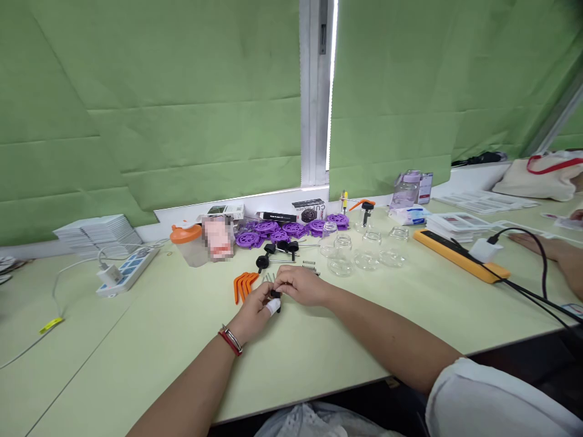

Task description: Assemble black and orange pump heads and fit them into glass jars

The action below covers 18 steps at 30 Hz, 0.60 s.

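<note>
Where both hands meet on the pale green surface, the left hand and right hand pinch one small black part between their fingertips, each grip closed on it. Just beside lie orange clips and a spring; farther off, purple wheels and glass jars.

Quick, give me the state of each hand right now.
Left hand: closed on a small black part, its fingertip taped white.
Right hand: fingers curled at the same black part; whether its grip has closed on it cannot be told.
</note>
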Each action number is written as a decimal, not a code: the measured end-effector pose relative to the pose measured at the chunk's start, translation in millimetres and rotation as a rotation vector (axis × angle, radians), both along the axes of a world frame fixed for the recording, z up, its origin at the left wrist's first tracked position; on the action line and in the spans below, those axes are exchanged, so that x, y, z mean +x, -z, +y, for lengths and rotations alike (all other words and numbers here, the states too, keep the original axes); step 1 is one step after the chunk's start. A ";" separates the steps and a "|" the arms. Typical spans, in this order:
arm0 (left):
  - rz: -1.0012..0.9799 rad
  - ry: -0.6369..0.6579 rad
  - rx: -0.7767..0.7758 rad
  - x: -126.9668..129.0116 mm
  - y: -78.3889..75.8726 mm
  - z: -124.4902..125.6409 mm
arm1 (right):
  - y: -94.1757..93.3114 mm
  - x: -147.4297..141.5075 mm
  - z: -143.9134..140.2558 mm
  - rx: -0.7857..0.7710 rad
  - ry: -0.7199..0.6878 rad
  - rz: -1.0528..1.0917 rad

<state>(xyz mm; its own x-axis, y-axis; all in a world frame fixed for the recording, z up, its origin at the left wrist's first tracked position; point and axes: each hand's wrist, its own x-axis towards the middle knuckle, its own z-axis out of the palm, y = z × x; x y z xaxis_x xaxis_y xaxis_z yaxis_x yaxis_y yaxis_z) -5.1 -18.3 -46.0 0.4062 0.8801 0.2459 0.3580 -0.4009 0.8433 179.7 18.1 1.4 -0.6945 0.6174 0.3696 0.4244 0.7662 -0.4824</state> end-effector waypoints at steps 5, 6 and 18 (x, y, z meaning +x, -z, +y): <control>0.014 -0.003 -0.015 1.0 -1.3 -0.6 | 1.2 0.5 -0.5 -0.006 -0.001 0.018; 0.016 -0.007 -0.016 1.2 -1.7 -0.8 | 1.4 0.3 -0.4 -0.009 -0.005 0.024; -0.035 -0.021 -0.092 0.8 0.0 -0.8 | 13.4 43.5 58.4 -0.042 0.656 -0.373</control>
